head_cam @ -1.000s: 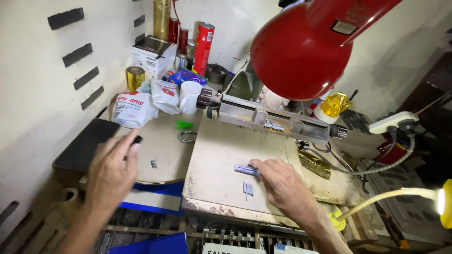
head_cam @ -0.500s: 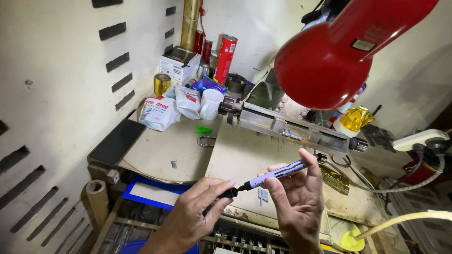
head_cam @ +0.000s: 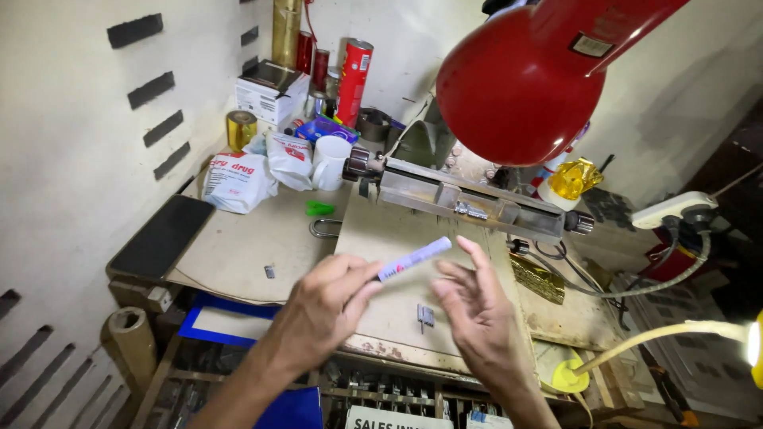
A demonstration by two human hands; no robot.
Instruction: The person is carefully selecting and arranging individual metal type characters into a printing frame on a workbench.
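A red lamp shade (head_cam: 531, 79) hangs over the bench, near a white mug (head_cam: 330, 162) (beside white packets (head_cam: 237, 181))

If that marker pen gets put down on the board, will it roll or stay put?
The marker pen looks round and slim, so it would probably roll on the flat board. It seems stiff and light: the left hand holds it by one end without sag.

Marker (head_cam: 413, 259) in left hand (head_cam: 322, 306) above board (head_cam: 381, 238), right hand (head_cam: 477, 314) just beside, mug (head_cam: 329, 162) behind.
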